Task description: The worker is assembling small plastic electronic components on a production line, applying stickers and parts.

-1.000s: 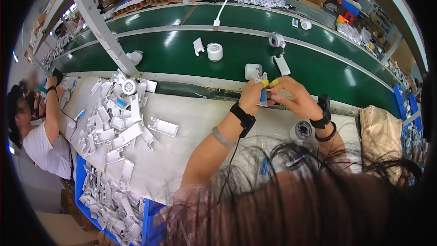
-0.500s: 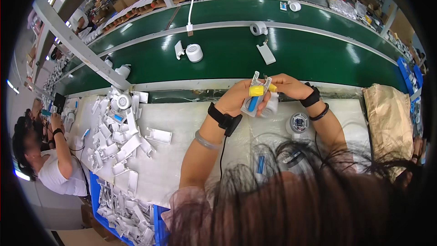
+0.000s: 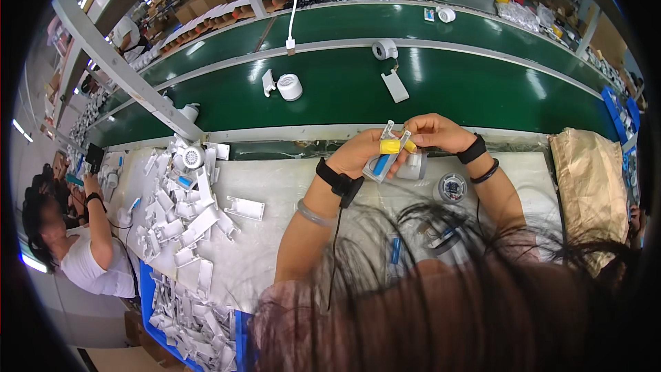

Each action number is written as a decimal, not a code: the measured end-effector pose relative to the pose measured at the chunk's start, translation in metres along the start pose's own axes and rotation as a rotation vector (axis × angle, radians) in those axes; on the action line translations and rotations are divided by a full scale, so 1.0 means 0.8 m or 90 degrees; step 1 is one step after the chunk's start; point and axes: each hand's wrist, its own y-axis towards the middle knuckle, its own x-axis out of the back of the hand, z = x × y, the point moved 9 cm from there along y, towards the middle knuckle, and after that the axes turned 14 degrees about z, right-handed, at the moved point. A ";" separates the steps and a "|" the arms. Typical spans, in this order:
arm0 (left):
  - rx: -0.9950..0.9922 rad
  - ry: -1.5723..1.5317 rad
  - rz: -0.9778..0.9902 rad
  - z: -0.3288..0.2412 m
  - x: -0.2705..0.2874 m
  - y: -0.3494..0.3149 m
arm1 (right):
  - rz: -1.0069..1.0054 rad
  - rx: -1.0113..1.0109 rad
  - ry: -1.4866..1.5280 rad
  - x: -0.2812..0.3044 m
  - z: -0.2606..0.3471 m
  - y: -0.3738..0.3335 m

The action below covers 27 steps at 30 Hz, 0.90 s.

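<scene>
My left hand and my right hand meet over the white worktable, both gripping a small white plastic part with a blue insert. Yellow covers on my fingertips press against its top. A white cylindrical housing sits just under my right hand. A round open unit showing its inner board lies on the table to the right of my hands. My left wrist wears a black strap with a cord hanging down.
A pile of white plastic covers fills the table's left side, over a blue bin. A green conveyor belt behind carries white round units and flat pieces. A brown bag lies at right. Another person sits at far left.
My view has shifted slightly, so the hands sit a bit lower and more central. They stay together on the same small part, turning it a little.
</scene>
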 end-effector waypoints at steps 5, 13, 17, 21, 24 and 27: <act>0.050 0.077 -0.050 0.000 0.005 0.001 | -0.034 -0.006 0.027 0.017 -0.005 -0.007; 0.109 0.324 -0.202 0.002 0.051 -0.014 | -0.022 0.002 0.082 0.015 0.001 -0.004; 0.086 0.439 -0.333 -0.015 0.063 -0.021 | -0.079 -0.045 0.067 -0.004 0.004 0.009; -0.009 0.455 -0.348 -0.041 0.045 -0.023 | -0.042 -0.043 -0.004 -0.010 0.008 0.011; -0.064 0.609 -0.341 -0.056 0.036 -0.025 | -0.037 -0.056 0.015 -0.011 0.001 0.014; -0.093 0.723 -0.298 -0.062 0.020 -0.020 | -0.042 -0.126 -0.146 -0.019 0.004 0.013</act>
